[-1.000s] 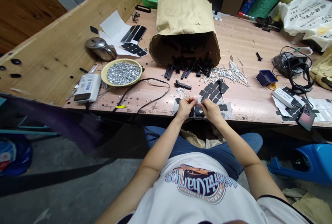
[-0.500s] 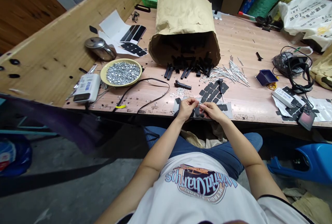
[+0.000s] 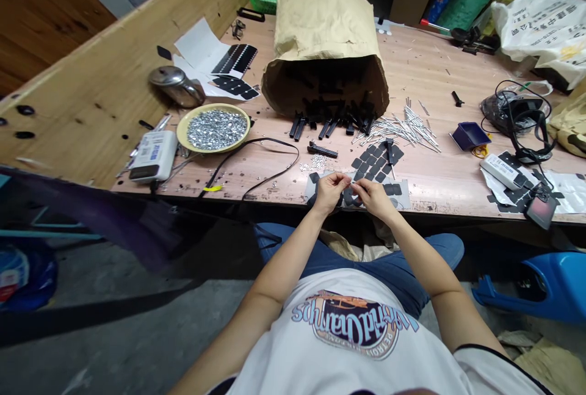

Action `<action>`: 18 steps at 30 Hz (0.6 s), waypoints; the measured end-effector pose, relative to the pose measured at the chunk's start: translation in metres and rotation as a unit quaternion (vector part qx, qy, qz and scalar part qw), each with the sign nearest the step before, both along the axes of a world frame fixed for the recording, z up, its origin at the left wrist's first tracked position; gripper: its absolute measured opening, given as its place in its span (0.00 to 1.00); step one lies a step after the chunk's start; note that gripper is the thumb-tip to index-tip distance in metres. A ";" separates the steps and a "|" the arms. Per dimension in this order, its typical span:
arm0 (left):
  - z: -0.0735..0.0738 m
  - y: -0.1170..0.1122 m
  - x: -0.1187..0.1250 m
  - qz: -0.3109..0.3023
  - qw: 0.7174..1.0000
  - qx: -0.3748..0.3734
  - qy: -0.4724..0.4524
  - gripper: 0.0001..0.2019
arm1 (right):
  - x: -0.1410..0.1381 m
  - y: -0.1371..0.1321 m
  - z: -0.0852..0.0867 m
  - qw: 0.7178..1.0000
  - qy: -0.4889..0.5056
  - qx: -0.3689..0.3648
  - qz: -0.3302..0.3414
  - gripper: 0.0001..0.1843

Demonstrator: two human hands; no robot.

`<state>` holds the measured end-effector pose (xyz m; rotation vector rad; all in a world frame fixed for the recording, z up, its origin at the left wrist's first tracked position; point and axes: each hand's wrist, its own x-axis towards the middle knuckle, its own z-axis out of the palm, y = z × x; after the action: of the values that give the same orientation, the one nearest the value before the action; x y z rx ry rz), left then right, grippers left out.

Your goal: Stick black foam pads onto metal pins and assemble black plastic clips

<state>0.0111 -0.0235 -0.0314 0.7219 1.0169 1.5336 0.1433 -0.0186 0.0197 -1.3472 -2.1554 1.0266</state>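
My left hand and my right hand meet fingertip to fingertip above the table's front edge. Both are closed in a pinch; the small piece between them is too tiny and too covered to name. Under them lies a grey sheet with dark rounded patches. More black patches spread just beyond my fingers. On these rests a black plastic part with a thin metal pin. Small metal pieces are scattered beyond my left hand, near another black plastic part.
A paper sack lies with its mouth towards me, black parts spilling out. Metal pins are heaped right of it. At left stand a yellow bowl of small metal pieces and a metal pot. A blue box sits at right.
The fingers of my right hand have shifted slightly and curled in beside my left fingertips. My left hand has hardly moved, and the things on the table lie as before.
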 end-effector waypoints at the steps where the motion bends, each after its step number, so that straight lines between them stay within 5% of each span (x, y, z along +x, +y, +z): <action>1: 0.000 0.000 0.000 -0.003 1.000 0.002 -0.007 0.16 | 0.000 0.000 0.001 1.000 0.009 -0.005 -0.005 0.17; 18: 0.004 -0.004 0.000 0.030 0.998 0.016 0.048 0.11 | 0.002 0.000 -0.002 0.990 -0.065 0.122 -0.016 0.13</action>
<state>0.0111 -0.0276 -0.0273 0.7997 1.0968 1.5828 0.1453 -0.0189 0.0176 -1.3586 -2.2596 0.6526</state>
